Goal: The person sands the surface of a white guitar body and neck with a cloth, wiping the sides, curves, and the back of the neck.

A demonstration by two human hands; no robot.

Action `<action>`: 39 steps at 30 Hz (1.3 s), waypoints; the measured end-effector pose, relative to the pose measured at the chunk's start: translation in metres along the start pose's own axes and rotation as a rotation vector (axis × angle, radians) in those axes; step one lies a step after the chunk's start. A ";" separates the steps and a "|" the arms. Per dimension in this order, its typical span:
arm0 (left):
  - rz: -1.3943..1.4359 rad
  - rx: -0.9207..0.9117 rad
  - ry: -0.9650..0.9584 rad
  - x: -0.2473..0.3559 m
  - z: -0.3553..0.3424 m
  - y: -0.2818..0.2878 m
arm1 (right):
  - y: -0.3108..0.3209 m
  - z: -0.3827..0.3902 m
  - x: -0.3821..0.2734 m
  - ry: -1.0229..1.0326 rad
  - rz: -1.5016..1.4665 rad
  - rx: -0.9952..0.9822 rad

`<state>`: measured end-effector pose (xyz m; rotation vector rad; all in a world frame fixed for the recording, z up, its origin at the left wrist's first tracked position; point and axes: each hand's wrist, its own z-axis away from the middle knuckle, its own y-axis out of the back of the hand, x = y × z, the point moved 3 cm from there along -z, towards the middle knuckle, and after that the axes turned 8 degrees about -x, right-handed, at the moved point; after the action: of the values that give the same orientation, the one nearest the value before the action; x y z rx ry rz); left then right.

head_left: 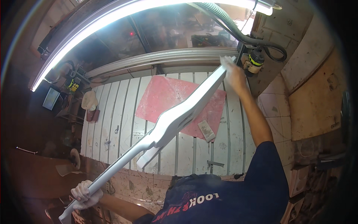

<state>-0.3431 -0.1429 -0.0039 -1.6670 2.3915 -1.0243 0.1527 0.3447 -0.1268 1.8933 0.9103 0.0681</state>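
A long white piece (pixel 175 115) with a curved, stepped outline slants across the view, held up over the slatted table (pixel 112 130). Its slim end runs to the lower left, where my left hand (pixel 86 194), in a white glove, is closed around it. My right hand (pixel 233 71), white over the fingers, grips the far upper-right end. A shorter white arm (pixel 149 156) sticks out below its middle. Underneath lies a pink sheet (pixel 160 93) dusted with white, and on its near edge rests a small whitish block (pixel 206 130).
Behind the table runs a metal rail (pixel 160 59), with a black-and-yellow power tool (pixel 255 61) at its right end, close to my right hand. A bright tube light (pixel 123 18) arches overhead. A pale cap-like item (pixel 89 100) sits at the table's left edge; a metal bar (pixel 216 163) lies at the front.
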 end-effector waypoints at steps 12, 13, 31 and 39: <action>0.032 0.028 0.022 0.007 0.009 0.011 | 0.008 0.031 -0.061 -0.164 -0.250 -0.015; 0.028 0.030 0.020 0.006 0.009 0.013 | 0.000 0.040 -0.079 -0.158 -0.188 -0.077; 0.028 -0.008 0.011 0.010 0.012 0.028 | -0.017 0.086 -0.170 0.062 -0.411 -0.209; 0.094 0.002 0.005 0.004 0.007 0.039 | 0.037 0.022 0.009 -0.092 0.021 0.119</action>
<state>-0.3739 -0.1415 -0.0295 -1.5363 2.4448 -1.0175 0.1890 0.3248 -0.1113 1.9995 0.8484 -0.0617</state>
